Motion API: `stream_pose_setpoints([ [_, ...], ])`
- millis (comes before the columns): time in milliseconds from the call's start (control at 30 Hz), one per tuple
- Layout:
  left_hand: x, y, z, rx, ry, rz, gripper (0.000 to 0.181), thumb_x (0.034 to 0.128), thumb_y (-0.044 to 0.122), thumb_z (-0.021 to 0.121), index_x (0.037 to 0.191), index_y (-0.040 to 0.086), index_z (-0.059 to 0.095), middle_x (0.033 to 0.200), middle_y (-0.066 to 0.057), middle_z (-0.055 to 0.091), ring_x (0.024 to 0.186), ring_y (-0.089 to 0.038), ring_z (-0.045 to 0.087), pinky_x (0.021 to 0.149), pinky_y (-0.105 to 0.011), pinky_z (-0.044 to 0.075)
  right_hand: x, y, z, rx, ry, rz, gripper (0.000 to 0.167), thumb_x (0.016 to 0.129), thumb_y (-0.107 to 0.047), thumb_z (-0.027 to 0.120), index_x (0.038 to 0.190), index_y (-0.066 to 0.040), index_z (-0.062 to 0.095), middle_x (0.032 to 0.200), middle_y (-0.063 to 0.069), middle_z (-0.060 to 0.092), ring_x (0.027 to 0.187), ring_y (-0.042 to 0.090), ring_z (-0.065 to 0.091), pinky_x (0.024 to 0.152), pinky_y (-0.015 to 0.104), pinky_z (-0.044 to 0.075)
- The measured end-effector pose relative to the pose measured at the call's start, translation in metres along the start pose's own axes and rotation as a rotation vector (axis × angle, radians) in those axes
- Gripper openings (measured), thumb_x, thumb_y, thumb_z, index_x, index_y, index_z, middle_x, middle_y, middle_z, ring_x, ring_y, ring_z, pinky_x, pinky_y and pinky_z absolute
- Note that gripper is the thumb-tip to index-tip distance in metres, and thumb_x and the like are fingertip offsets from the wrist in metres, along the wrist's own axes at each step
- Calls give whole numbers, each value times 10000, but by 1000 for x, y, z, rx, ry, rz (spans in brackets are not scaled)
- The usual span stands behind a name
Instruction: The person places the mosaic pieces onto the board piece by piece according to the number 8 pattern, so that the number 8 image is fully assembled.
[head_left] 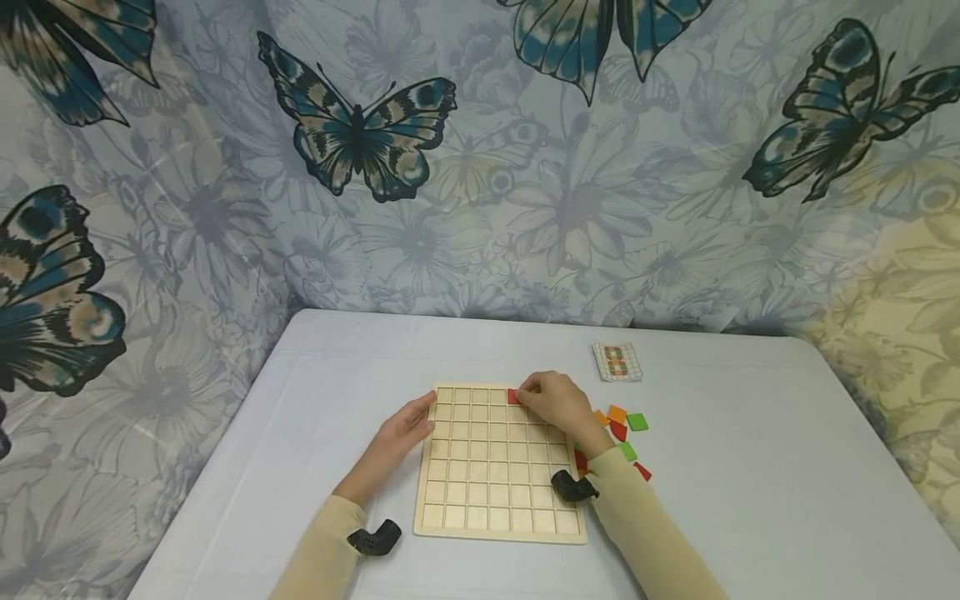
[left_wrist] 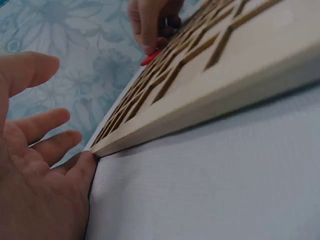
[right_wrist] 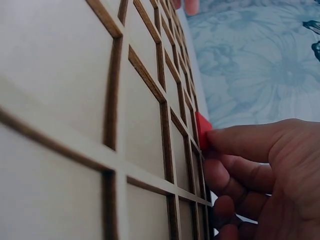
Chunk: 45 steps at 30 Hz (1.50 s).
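A pale wooden grid board [head_left: 480,535] with square cells lies flat on the table. My right hand [head_left: 558,404] is at its far edge, where thumb and fingertips pinch a red tile [head_left: 513,397] over a cell of the top row. In the right wrist view the red tile [right_wrist: 202,131] stands partly above the grid, under the thumb. At the board's upper left corner rests my left hand [head_left: 405,423], its fingers spread and touching the side edge. The left wrist view shows the left hand [left_wrist: 42,150] relaxed, its little finger against the board corner.
Right of the board lie loose orange, green and red tiles, among them a green tile [head_left: 637,422] and an orange tile [head_left: 617,413]; the right forearm hides some. A small pattern card [head_left: 617,362] sits farther back. White cloth covers the table [head_left: 750,467]; a patterned wall [head_left: 480,208] stands behind.
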<state>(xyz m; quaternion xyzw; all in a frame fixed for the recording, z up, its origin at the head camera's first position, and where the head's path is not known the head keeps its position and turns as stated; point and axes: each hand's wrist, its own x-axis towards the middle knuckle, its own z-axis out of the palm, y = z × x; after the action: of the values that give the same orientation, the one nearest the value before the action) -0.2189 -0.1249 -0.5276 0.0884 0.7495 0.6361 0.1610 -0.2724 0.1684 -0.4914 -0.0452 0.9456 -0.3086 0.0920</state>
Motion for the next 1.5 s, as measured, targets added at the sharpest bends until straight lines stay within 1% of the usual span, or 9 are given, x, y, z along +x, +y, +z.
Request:
stream_pose_setpoints([
  [67,-2,2,2,159,0,3,610,1008,283,616,1566,185,390,1682,9,281,1591,-240,173,1300,-506,158,0,0,1,-3,3,8,182,970,-311,658,951,-160,760,917,5,739,769,153,618,641,304,496],
  [167,-6,4,4,339,-24,31,646,953,279,697,1542,207,441,1682,38,279,1606,-236,96,1302,-564,89,-1,-1,2,-8,11,11,176,966,-314,664,933,-168,758,916,5,739,763,151,614,643,303,493],
  [300,-11,5,3,473,-58,60,717,918,310,728,1555,200,418,1693,26,252,1612,-243,16,1308,-549,-19,-1,-2,3,-18,13,0,177,966,-318,666,921,-167,749,896,2,734,738,149,604,622,299,485],
  [533,-11,4,3,547,-95,80,819,886,318,744,1588,160,352,1706,-36,209,1608,-259,74,1317,-483,-21,-2,-4,3,-29,17,10,172,967,-318,666,926,-168,739,848,-11,715,695,147,579,581,273,451],
  [733,-11,3,4,581,-107,89,801,888,341,740,1575,142,380,1709,-30,200,1608,-256,76,1315,-479,-26,-1,-3,3,-28,25,6,172,970,-318,663,983,-159,729,858,-5,704,699,147,580,589,284,462],
  [900,-11,2,4,592,-122,110,782,898,355,731,1566,124,396,1708,-4,196,1609,-236,69,1314,-447,-42,-1,1,-3,74,10,-7,231,998,-349,613,1049,-155,729,988,23,735,814,155,622,701,316,521],
  [1033,-11,2,5,591,-121,143,785,896,353,729,1560,96,400,1704,-50,214,1604,-294,86,1304,-499,-31,-6,2,-17,204,-26,-35,286,1033,-331,558,1122,-108,712,1054,90,724,852,215,638,718,329,524],
  [1233,-9,2,6,605,-140,133,777,915,379,706,1570,112,385,1709,-48,198,1606,-296,67,1303,-524,-42,-16,2,-44,317,-24,-76,383,1048,-351,529,1196,-28,672,1105,199,703,990,320,661,741,305,514],
  [1500,-8,-1,5,648,-140,129,792,916,394,707,1577,116,370,1703,-23,218,1609,-272,57,1308,-503,-36,-29,6,-77,289,-7,-127,330,1057,-307,527,1206,-52,674,1145,202,696,1054,374,641,836,365,566],
])
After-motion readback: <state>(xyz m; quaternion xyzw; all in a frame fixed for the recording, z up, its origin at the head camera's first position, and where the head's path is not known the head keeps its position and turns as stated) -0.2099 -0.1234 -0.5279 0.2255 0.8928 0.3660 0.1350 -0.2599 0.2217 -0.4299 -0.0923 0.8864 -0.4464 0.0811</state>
